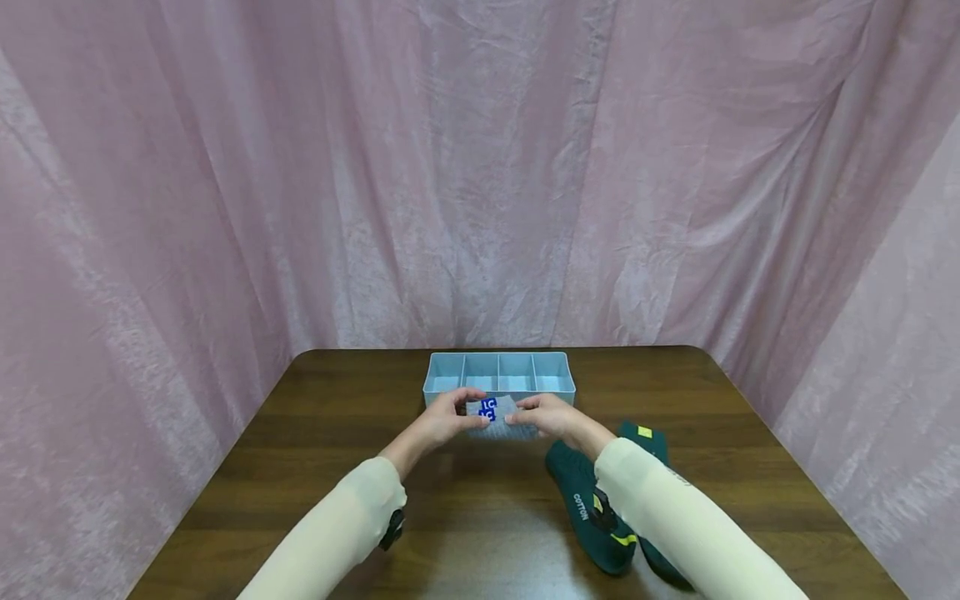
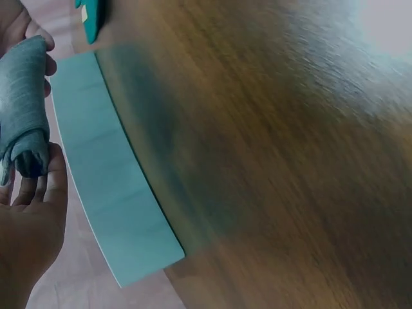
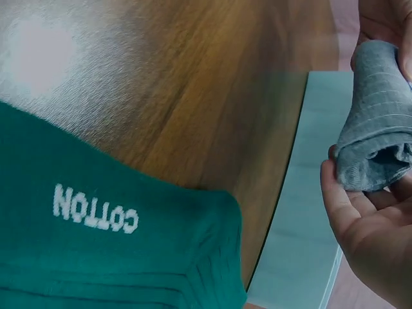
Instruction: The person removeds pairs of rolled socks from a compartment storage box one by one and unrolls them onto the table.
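Both hands hold a grey sock bundle (image 1: 504,422), rolled and folded into a short cylinder with blue lettering on one face. My left hand (image 1: 447,418) grips its left end, thumb on the near face and fingers behind. At the other end, my right hand (image 1: 557,417) pinches it the same way. In the left wrist view, the rolled sock (image 2: 24,96) has a folded cuff at the end by the left palm. The right wrist view shows an open hollow in the end of the roll (image 3: 376,116) by the right fingers.
Just behind the hands, a light blue box (image 1: 498,395) with several compartments stands near the table's far edge. Two dark green socks (image 1: 592,521) marked COTTON lie on the wooden table (image 1: 315,467) under the right forearm. A pink curtain (image 1: 480,183) hangs behind.
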Demonstrator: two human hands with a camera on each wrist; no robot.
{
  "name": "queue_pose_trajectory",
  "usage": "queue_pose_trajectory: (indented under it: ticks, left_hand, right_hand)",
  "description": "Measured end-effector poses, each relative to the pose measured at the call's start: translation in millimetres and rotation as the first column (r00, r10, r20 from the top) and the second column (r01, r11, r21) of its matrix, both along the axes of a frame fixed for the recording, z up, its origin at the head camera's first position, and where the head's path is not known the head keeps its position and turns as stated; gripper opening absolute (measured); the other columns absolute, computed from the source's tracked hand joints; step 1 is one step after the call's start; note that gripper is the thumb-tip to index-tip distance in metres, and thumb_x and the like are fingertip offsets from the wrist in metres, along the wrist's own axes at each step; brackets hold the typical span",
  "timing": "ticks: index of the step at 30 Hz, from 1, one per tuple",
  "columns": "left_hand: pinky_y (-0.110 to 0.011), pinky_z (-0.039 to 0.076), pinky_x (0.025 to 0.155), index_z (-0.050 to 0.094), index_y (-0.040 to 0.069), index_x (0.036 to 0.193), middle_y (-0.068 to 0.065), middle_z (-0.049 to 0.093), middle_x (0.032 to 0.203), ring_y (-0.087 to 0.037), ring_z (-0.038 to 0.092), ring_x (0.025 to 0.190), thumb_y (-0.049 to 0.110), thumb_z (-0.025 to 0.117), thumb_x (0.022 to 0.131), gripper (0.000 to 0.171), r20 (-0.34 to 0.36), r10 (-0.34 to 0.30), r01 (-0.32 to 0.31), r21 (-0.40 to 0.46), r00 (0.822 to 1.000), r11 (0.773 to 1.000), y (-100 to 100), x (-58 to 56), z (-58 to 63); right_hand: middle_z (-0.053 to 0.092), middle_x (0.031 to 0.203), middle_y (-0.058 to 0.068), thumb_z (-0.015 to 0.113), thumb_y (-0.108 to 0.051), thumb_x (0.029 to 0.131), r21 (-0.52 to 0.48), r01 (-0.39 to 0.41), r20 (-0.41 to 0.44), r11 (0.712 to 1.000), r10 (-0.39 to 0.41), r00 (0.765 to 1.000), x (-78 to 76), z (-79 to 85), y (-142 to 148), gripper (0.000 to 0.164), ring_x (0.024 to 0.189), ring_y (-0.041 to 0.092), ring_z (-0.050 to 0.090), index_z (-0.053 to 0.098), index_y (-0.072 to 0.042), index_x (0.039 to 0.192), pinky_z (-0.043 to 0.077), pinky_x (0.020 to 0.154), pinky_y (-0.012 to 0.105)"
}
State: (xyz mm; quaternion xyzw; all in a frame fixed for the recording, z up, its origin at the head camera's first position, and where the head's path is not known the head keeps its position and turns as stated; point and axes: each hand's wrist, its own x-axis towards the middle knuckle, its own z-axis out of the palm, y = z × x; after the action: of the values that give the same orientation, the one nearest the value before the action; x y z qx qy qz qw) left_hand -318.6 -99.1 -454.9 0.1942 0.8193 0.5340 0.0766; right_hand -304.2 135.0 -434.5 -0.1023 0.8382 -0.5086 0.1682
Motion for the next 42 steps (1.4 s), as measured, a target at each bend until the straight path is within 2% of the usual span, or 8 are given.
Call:
queue_pose_trajectory:
  ticks: [3,6,8,16,21,27,38,42]
  left_hand:
    - [-0.032,0.053,0.08,0.059,0.004,0.132,-0.012,0.061,0.127,-0.018,0.06,0.096,0.012,0.077,0.087,0.048,0.0,-0.025,0.025,-0.037,1.0,0.999,-1,2.8,-2.0]
    - [-0.033,0.054,0.08,0.057,-0.001,0.133,-0.014,0.062,0.126,-0.019,0.061,0.098,0.009,0.077,0.086,0.052,-0.016,-0.055,0.054,-0.05,0.998,0.997,-2,4.7,-3.8]
    - [-0.033,0.054,0.078,0.056,-0.003,0.133,-0.014,0.063,0.122,-0.019,0.061,0.096,0.007,0.078,0.085,0.053,-0.019,-0.069,0.068,-0.045,0.997,0.997,-2,6.6,-4.6]
    - [-0.036,0.054,0.085,0.058,0.0,0.132,-0.009,0.065,0.118,-0.019,0.061,0.099,0.012,0.077,0.087,0.05,0.007,-0.131,0.131,-0.104,0.991,0.986,-6,15.5,-8.1]
    - [-0.04,0.052,0.091,0.06,0.001,0.131,-0.005,0.065,0.114,-0.02,0.06,0.1,0.016,0.076,0.088,0.048,-0.003,-0.142,0.14,-0.163,0.99,0.977,-10,21.1,-10.9]
    - [-0.039,0.052,0.09,0.062,0.0,0.125,-0.005,0.065,0.111,-0.019,0.06,0.098,0.011,0.078,0.086,0.044,-0.038,-0.142,0.134,-0.152,0.989,0.979,-11,29.2,-15.8]
    - [-0.041,0.051,0.091,0.062,0.003,0.121,-0.004,0.063,0.107,-0.02,0.06,0.099,0.003,0.079,0.082,0.042,-0.029,-0.207,0.198,-0.188,0.978,0.962,-13,45.8,-25.1]
    - [-0.038,0.05,0.089,0.062,0.004,0.12,-0.001,0.062,0.107,-0.018,0.058,0.099,0.005,0.08,0.081,0.043,-0.073,-0.224,0.201,-0.239,0.972,0.95,-16,52.3,-29.6]
  right_hand:
    - [0.067,0.116,0.013,0.073,-0.024,0.09,0.05,-0.042,-0.06,0.998,0.045,0.997,2.0,-2.2,-2,0.043,0.107,0.029,0.061,0.066,0.003,0.123,0.049,0.093,0.051]
    - [0.07,0.095,0.005,0.073,-0.02,0.089,0.072,-0.081,-0.103,0.994,0.088,0.991,3.2,-6.7,-4,0.028,0.086,0.02,0.06,0.072,-0.001,0.109,0.052,0.083,0.043]
    - [0.069,0.09,0.003,0.073,-0.02,0.089,0.07,-0.096,-0.11,0.993,0.104,0.988,4.7,-9.5,-4,0.023,0.081,0.018,0.059,0.073,-0.003,0.105,0.052,0.079,0.041]
    - [0.071,0.097,0.004,0.075,-0.015,0.088,0.031,-0.092,-0.097,0.995,0.095,0.991,14.0,-18.1,-1,0.032,0.084,0.017,0.061,0.07,-0.001,0.117,0.053,0.082,0.04]
    - [0.07,0.098,0.004,0.076,-0.015,0.088,0.022,-0.097,-0.106,0.995,0.099,0.989,19.9,-25.6,1,0.032,0.085,0.018,0.061,0.07,-0.003,0.118,0.053,0.081,0.037]
    - [0.07,0.099,0.004,0.075,-0.016,0.089,0.032,-0.142,-0.12,0.989,0.145,0.982,28.5,-29.9,0,0.033,0.087,0.02,0.061,0.069,-0.002,0.119,0.055,0.082,0.038]
    - [0.071,0.098,0.003,0.078,-0.011,0.085,0.137,-0.239,-0.219,0.961,0.265,0.939,41.7,-36.5,-4,0.033,0.085,0.016,0.062,0.07,-0.002,0.115,0.054,0.078,0.036]
    - [0.07,0.096,-0.001,0.078,-0.012,0.084,0.193,-0.259,-0.232,0.946,0.3,0.925,47.1,-38.6,-6,0.031,0.085,0.014,0.061,0.071,-0.005,0.113,0.053,0.078,0.036]
